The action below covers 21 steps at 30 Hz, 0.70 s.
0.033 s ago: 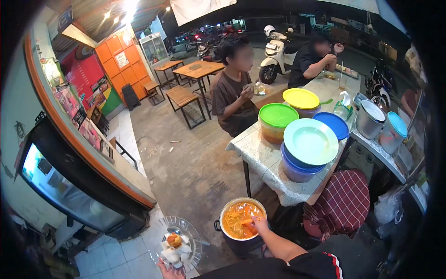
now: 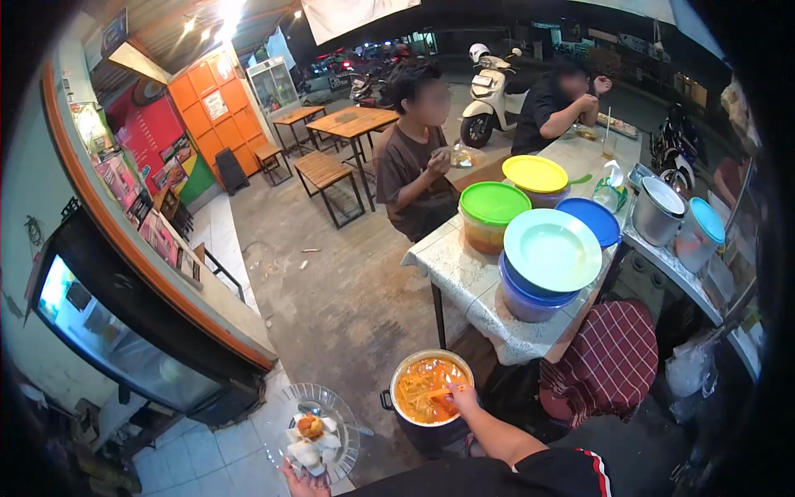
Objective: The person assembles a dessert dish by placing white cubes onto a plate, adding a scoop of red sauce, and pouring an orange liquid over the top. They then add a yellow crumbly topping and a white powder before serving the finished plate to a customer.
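Orange soup (image 2: pixel 422 379) fills the pot (image 2: pixel 422 437), which stands lower than the tabletop (image 2: pixel 464 290), just off its near edge. Over the pot, the right hand (image 2: pixel 464 399) grips an orange-looking utensil (image 2: pixel 437 393) that reaches into the soup. The left hand (image 2: pixel 300 482) supports the near rim of a clear plate (image 2: pixel 348 410); how tightly its fingers close, I cannot tell. White chunks (image 2: pixel 306 455) lie on that plate under an orange dollop (image 2: pixel 310 427), beside a spoon (image 2: pixel 362 431)

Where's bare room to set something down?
Left tablecloth corner, bordered by green-lidded tub and blue tub; floor between fridge and pot. Crowded: around the pale plate, where tubs bunch; over the pot, at the right hand.
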Each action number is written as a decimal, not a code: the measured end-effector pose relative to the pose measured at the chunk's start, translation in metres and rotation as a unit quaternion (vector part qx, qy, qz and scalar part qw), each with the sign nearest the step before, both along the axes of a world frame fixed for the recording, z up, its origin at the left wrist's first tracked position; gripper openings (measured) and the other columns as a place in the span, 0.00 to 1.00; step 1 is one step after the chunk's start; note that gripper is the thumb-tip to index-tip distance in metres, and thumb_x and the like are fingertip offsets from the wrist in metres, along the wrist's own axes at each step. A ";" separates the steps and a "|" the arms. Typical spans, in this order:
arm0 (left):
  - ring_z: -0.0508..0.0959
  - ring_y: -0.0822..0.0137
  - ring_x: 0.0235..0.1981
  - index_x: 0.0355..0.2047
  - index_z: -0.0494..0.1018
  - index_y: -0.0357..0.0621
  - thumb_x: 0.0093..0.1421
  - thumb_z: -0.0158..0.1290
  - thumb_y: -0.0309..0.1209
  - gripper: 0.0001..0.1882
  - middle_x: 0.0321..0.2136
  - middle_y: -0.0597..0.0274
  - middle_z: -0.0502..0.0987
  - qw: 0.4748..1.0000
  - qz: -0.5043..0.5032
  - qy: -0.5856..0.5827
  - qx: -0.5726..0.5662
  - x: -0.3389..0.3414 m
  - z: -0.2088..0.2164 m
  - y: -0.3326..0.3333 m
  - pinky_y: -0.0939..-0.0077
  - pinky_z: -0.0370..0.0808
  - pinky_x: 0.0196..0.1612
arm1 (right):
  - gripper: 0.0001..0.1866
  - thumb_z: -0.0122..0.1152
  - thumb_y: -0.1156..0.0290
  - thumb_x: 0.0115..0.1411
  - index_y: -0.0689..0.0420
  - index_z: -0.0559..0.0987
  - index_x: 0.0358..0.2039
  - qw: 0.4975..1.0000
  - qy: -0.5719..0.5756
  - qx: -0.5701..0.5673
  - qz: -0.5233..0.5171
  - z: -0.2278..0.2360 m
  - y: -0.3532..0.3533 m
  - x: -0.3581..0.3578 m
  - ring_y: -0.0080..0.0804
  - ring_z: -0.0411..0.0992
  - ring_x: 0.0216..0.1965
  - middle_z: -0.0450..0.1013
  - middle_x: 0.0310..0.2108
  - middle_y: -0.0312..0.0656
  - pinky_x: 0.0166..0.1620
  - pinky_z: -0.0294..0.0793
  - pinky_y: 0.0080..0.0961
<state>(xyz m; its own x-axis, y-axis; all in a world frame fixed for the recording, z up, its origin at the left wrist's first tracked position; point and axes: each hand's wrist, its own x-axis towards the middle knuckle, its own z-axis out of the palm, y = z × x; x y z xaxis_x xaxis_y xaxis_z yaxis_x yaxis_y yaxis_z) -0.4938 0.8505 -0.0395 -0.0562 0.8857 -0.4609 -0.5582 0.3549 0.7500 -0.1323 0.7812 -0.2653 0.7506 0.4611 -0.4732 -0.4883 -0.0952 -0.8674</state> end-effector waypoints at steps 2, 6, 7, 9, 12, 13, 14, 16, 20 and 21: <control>0.67 0.55 0.48 0.55 0.57 0.50 0.58 0.43 0.49 0.28 0.46 0.52 0.67 0.999 -0.009 0.015 -0.036 -0.004 -0.007 -0.001 0.63 0.67 0.49 | 0.10 0.56 0.68 0.55 0.63 0.75 0.31 1.000 0.011 0.001 -0.009 0.011 -0.009 -0.001 0.22 0.70 0.18 0.72 0.22 0.40 0.21 0.71 0.15; 0.70 0.56 0.46 0.55 0.57 0.54 0.58 0.39 0.53 0.28 0.48 0.56 0.67 0.998 -0.063 -0.013 -0.013 -0.017 -0.034 0.008 0.60 0.71 0.44 | 0.10 0.55 0.71 0.56 0.65 0.73 0.35 0.999 0.032 -0.027 -0.003 0.017 -0.013 -0.002 0.26 0.73 0.24 0.73 0.27 0.42 0.25 0.75 0.16; 0.70 0.56 0.46 0.55 0.57 0.56 0.58 0.37 0.56 0.28 0.50 0.58 0.66 0.998 -0.063 -0.016 0.003 -0.017 -0.034 0.007 0.58 0.72 0.42 | 0.10 0.55 0.71 0.56 0.65 0.73 0.35 1.000 0.018 -0.013 0.000 0.017 -0.015 -0.002 0.26 0.73 0.24 0.73 0.28 0.42 0.26 0.75 0.17; 0.68 0.57 0.49 0.56 0.55 0.54 0.60 0.37 0.54 0.28 0.51 0.58 0.65 0.995 -0.086 -0.042 -0.008 -0.008 -0.030 0.007 0.59 0.68 0.47 | 0.11 0.54 0.70 0.57 0.65 0.74 0.35 1.000 -0.006 0.013 0.005 0.013 -0.024 -0.001 0.26 0.73 0.25 0.73 0.28 0.42 0.27 0.75 0.17; 0.64 0.58 0.53 0.57 0.55 0.50 0.61 0.35 0.52 0.29 0.52 0.57 0.63 0.992 -0.122 -0.035 0.022 0.002 -0.032 0.006 0.59 0.62 0.54 | 0.09 0.57 0.69 0.55 0.62 0.77 0.31 0.998 -0.035 0.029 -0.038 -0.002 -0.030 0.001 0.21 0.71 0.21 0.72 0.22 0.38 0.24 0.71 0.17; 0.64 0.58 0.53 0.57 0.55 0.49 0.61 0.35 0.52 0.29 0.53 0.57 0.63 0.987 -0.146 -0.050 0.042 0.001 -0.043 0.010 0.59 0.61 0.54 | 0.08 0.57 0.68 0.55 0.60 0.77 0.30 0.995 -0.064 0.071 -0.038 -0.020 -0.036 0.006 0.21 0.69 0.20 0.72 0.21 0.36 0.25 0.72 0.18; 0.64 0.58 0.53 0.56 0.55 0.49 0.61 0.34 0.51 0.28 0.53 0.57 0.63 0.991 -0.131 -0.020 0.034 -0.001 -0.047 0.006 0.59 0.62 0.54 | 0.09 0.57 0.66 0.55 0.59 0.76 0.30 0.996 -0.065 0.048 -0.042 -0.004 -0.036 0.000 0.21 0.68 0.19 0.71 0.22 0.35 0.26 0.72 0.19; 0.66 0.58 0.52 0.55 0.57 0.48 0.62 0.34 0.50 0.27 0.52 0.56 0.63 0.991 -0.131 0.000 0.030 0.001 -0.058 0.012 0.60 0.64 0.52 | 0.09 0.55 0.68 0.56 0.62 0.75 0.31 0.999 -0.033 0.011 -0.018 0.015 -0.045 0.003 0.23 0.70 0.23 0.72 0.26 0.39 0.28 0.73 0.17; 0.71 0.60 0.45 0.52 0.58 0.47 0.62 0.34 0.49 0.25 0.47 0.59 0.68 0.993 -0.113 -0.015 0.014 0.011 -0.053 0.016 0.65 0.71 0.43 | 0.09 0.53 0.70 0.58 0.63 0.73 0.35 0.998 0.020 0.042 -0.040 0.032 -0.048 0.006 0.27 0.73 0.27 0.72 0.30 0.42 0.29 0.74 0.16; 0.71 0.60 0.45 0.52 0.58 0.48 0.62 0.34 0.50 0.25 0.47 0.59 0.68 0.993 -0.115 -0.014 0.022 0.009 -0.057 0.014 0.64 0.71 0.43 | 0.10 0.52 0.70 0.58 0.63 0.73 0.36 0.998 0.035 0.045 -0.042 0.039 -0.048 0.005 0.28 0.74 0.28 0.72 0.31 0.42 0.29 0.74 0.16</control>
<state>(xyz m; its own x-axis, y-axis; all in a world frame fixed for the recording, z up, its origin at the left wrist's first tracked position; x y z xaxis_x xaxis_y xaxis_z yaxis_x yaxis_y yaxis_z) -0.4851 0.8642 -0.0969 0.1627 0.8931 -0.4193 -0.4876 0.4422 0.7528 -0.1278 0.7327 -0.2259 0.7551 0.4404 -0.4856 -0.5509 0.0247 -0.8342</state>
